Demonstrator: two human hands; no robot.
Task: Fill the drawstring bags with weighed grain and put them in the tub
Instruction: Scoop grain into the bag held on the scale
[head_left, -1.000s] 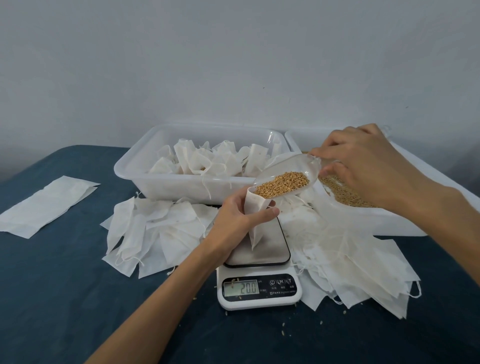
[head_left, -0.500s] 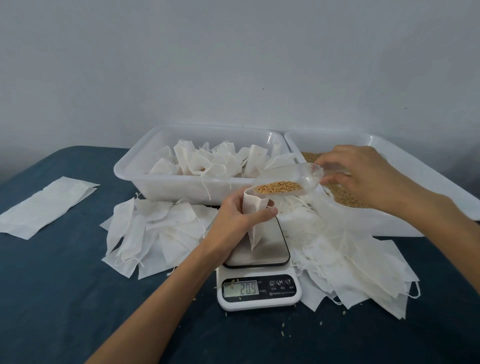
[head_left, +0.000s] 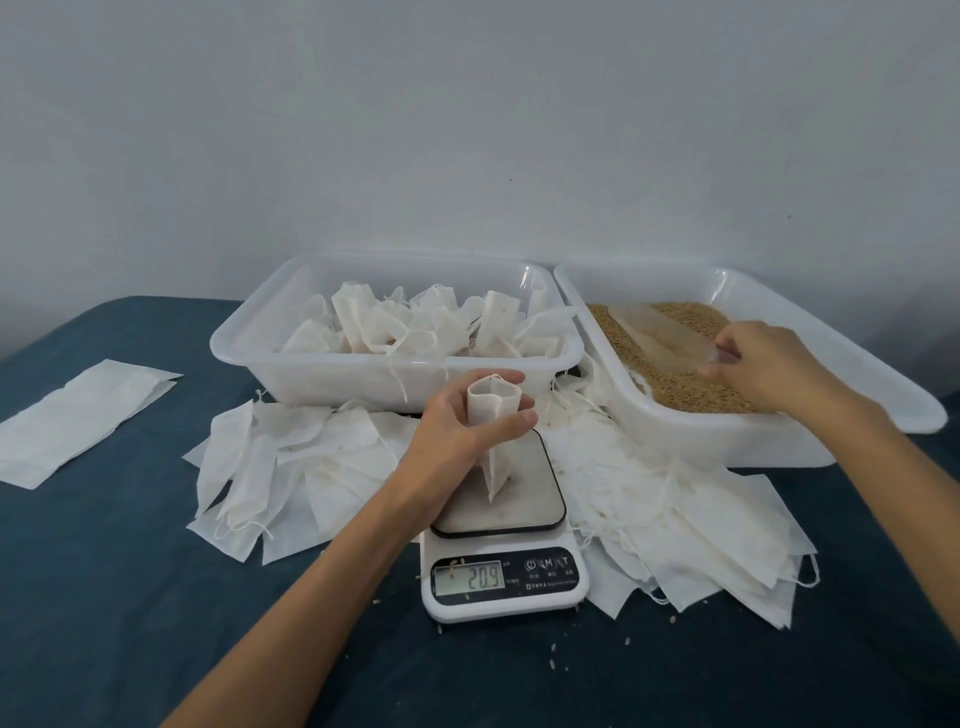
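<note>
My left hand (head_left: 467, 421) grips a small white drawstring bag (head_left: 493, 410) upright, its mouth open, above the steel pan of the kitchen scale (head_left: 501, 525). The display reads 20.9. My right hand (head_left: 763, 364) reaches into the right tub (head_left: 883, 395) of golden grain (head_left: 675, 384) and holds the handle of a clear plastic scoop (head_left: 660, 332) lying in the grain. The left tub (head_left: 260, 358) holds several filled white bags (head_left: 415, 327).
Piles of empty flat white bags (head_left: 291, 467) and more empty bags (head_left: 701, 530) lie left and right of the scale on the dark blue table. A long white sheet (head_left: 78, 421) lies far left. Loose grains dot the cloth near the scale. A wall stands behind the tubs.
My right hand carried the scoop from over the bag's mouth rightward into the grain tub. The bag stayed in my left hand above the scale; the reading went from 20.0 to 20.9.
</note>
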